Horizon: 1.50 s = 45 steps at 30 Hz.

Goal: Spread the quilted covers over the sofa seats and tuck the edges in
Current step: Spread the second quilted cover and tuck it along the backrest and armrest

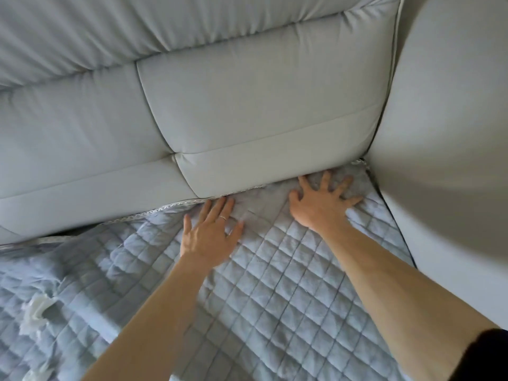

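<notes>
Grey-blue quilted cover [288, 284], diamond-stitched, spread over the sofa seat; smooth at right, rumpled toward the left. Reached back to the crease under the back cushion [261, 105], lace trim [170, 207] showing along that crease. Rear right corner sat in the angle between back cushion and armrest [445, 133]. Pressed flat on the cover near the crease: left hand [209, 235], fingers straight and close together, tips touching the trim line, gripping nothing. Thin ring [223, 218] on one finger. Just beside it, nearer the armrest: right hand [321, 204], fingers splayed wide and slightly bent, palm and tips bearing down on the cover, clamped on nothing. Both forearms bare, entered from the bottom edge; black sleeve [483, 353] at lower right corner. On the cover at far left, white crumpled patch [35, 312], blurred, couldn't tell what. Pale grey upholstery on back cushions and armrest, seam between two back cushions left of the hands.
</notes>
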Tool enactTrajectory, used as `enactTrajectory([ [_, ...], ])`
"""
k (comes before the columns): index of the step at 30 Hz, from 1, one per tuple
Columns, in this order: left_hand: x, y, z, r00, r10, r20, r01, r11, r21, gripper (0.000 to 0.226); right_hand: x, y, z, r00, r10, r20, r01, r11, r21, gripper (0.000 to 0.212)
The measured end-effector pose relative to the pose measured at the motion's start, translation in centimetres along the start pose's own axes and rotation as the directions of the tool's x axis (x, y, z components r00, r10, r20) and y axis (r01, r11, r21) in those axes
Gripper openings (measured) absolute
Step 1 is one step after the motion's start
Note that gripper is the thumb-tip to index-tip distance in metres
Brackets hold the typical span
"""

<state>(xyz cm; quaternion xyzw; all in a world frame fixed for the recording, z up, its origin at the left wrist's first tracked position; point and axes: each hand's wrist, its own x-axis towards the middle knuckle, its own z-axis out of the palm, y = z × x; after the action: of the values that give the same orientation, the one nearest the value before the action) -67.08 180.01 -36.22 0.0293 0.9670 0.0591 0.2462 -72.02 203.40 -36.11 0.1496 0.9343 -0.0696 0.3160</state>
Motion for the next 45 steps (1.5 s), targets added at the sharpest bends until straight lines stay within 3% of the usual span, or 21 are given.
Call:
enactTrajectory([
  [4, -3.1, -5.8, -0.2, 0.998, -0.016, -0.068, 0.018, 0.999, 0.038, 0.064, -2.3, -1.4, 1.2, 0.986, -0.127, -0.103, 0.117, 0.988, -0.097, 0.064],
  [7, -5.6, -9.9, -1.2, 0.984, 0.003, -0.178, 0.009, 0.998, 0.067, 0.066, -5.7, -6.0, 3.2, 0.952, -0.303, -0.047, 0.302, 0.953, -0.022, 0.065],
  [9, -7.1, -13.1, -1.9, 0.962, -0.030, -0.270, 0.031, 1.000, 0.001, 0.061, -7.9, -10.6, 4.6, 0.888, -0.460, -0.026, 0.460, 0.888, -0.016, 0.062],
  [12, -7.6, -17.5, -3.3, 0.940, -0.207, -0.272, 0.157, 0.968, -0.193, 0.042, -10.0, -16.8, 6.2, 0.822, -0.566, -0.056, 0.569, 0.821, 0.049, 0.057],
  [14, -6.7, -20.3, -3.9, 0.946, -0.249, -0.205, 0.211, 0.959, -0.189, 0.040, -10.9, -19.8, 7.0, 0.826, -0.561, -0.056, 0.564, 0.820, 0.102, 0.057],
  [18, -4.1, -23.6, -3.5, 0.981, -0.170, -0.098, 0.163, 0.984, -0.073, 0.039, -11.8, -22.7, 8.6, 0.885, -0.462, -0.051, 0.465, 0.883, 0.071, 0.061],
  [27, -4.2, -24.5, -3.3, 0.974, -0.221, -0.042, 0.213, 0.966, -0.148, 0.040, -14.1, -25.6, 10.1, 0.951, -0.307, -0.046, 0.297, 0.942, -0.154, 0.074],
  [30, -4.8, -25.4, -4.1, 0.968, -0.251, 0.007, 0.248, 0.953, -0.174, 0.034, -14.8, -26.9, 10.2, 0.969, -0.246, -0.015, 0.242, 0.961, -0.132, 0.075],
  [34, -5.1, -26.7, -3.7, 0.969, -0.245, -0.026, 0.231, 0.940, -0.250, 0.028, -14.3, -27.4, 9.5, 0.976, -0.198, 0.092, 0.207, 0.972, -0.107, 0.078],
  [38, -5.5, -27.2, -3.6, 0.956, -0.292, -0.038, 0.275, 0.931, -0.240, 0.045, -14.5, -27.0, 9.2, 0.968, -0.215, 0.126, 0.231, 0.965, -0.122, 0.077],
  [45, -6.4, -27.5, -4.5, 0.954, -0.264, -0.141, 0.209, 0.925, -0.318, 0.030, -15.4, -26.9, 10.7, 0.964, -0.263, 0.039, 0.265, 0.949, -0.169, 0.078],
])
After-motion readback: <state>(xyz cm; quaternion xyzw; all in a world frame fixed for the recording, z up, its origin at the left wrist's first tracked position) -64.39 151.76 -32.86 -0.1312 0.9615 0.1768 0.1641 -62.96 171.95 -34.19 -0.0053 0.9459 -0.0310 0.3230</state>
